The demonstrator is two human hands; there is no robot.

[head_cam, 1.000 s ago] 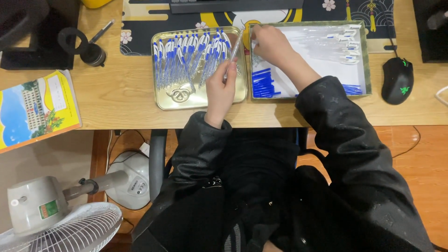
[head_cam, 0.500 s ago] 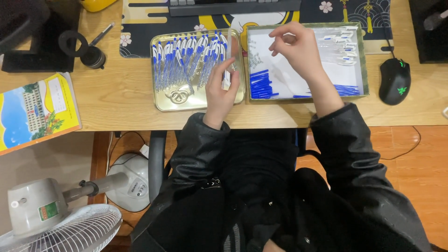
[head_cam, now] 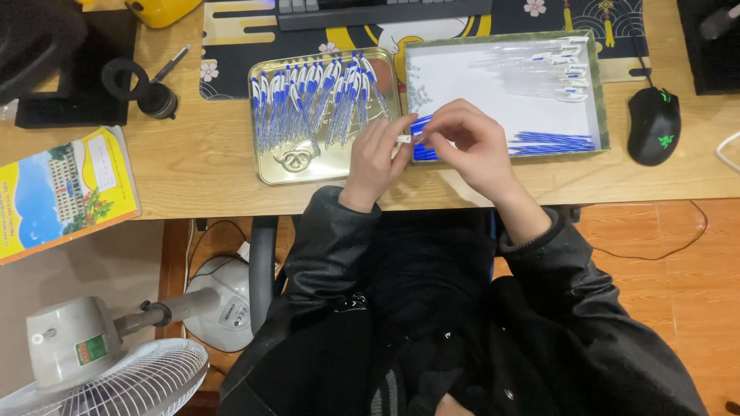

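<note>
A pen-assembly step appears to be in hand at the front edge of the tabletop (head_cam: pixel 193 166). Finished blue-and-white pens are laid in the gold metal tray (head_cam: pixel 270 166). The left hand (head_cam: pixel 378 154) is closed round a small white pen piece (head_cam: pixel 404 139), and the right hand (head_cam: pixel 466 139) pinches its other end. Loose parts lie in the green-rimmed box (head_cam: pixel 601 115). Careful alignment seems needed next.
</note>
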